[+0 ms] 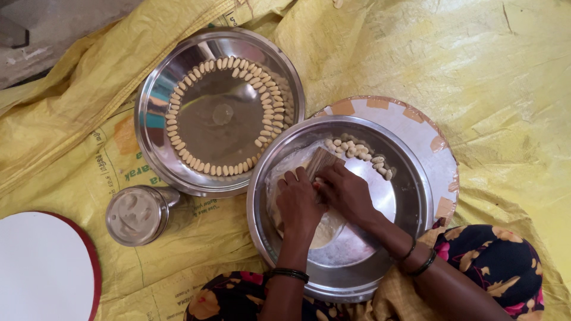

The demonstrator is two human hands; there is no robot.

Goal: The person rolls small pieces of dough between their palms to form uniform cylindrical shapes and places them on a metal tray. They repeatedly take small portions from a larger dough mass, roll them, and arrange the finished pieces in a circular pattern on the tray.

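Note:
Both my hands work inside a steel plate (410,196) in front of me. My left hand (297,205) presses down on pale dough (324,232) lying on the plate. A small brown ridged wooden board (321,161) is held by my right hand (348,193), fingers curled on its lower end. Several small shaped dough pieces (360,151) lie along the plate's far rim. A second steel plate (220,113) to the left holds a ring of such pieces (178,142) around its edge.
A small steel container (135,215) with pale residue stands at the left. A white round board with a red rim (41,267) lies at the lower left. Under my plate is a round patterned mat (428,137). A yellow woven sheet (476,65) covers the floor.

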